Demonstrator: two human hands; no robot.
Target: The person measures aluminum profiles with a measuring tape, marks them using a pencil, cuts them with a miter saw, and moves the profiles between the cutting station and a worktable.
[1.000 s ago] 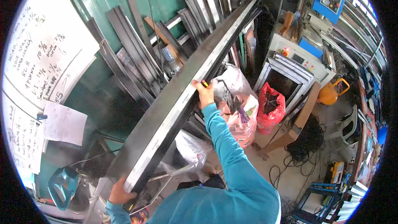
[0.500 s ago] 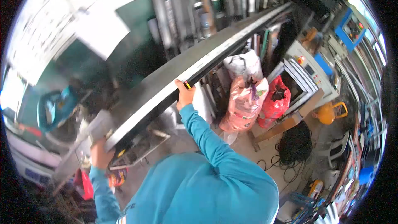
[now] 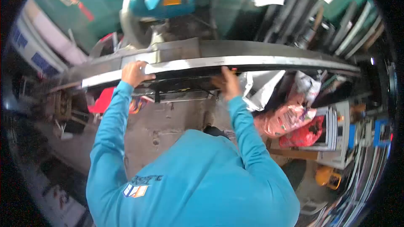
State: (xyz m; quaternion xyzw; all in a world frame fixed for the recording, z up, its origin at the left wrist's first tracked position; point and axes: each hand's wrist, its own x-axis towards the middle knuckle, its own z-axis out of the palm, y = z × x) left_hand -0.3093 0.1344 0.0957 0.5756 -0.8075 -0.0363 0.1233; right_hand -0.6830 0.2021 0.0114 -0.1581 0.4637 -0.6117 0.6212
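A long white metal profile (image 3: 189,63) runs nearly level across the view, along the front of a dark bench (image 3: 269,48). My left hand (image 3: 134,74) is closed over the profile near its left end, thumb pointing right along the front. My right hand (image 3: 230,83) is further right, against the front side of the profile. Its thumb side touches the edge, while the other fingers are spread and slightly blurred. A small red-orange spot (image 3: 234,69) shows beside that hand. Behind my left hand stands a teal power saw (image 3: 162,4) with a round guard.
Pink and red sacks (image 3: 288,122) and a silvery-white sheet (image 3: 261,86) stand below the bench at right. Metal lengths (image 3: 290,12) lean on the green wall. A red cloth or bag (image 3: 102,101) hangs at left. A yellow object (image 3: 327,178) lies on the floor.
The view has turned left, bringing the saw to upper middle. The profile's left end now reaches beyond my left hand. My right hand has loosened from its grip on the profile.
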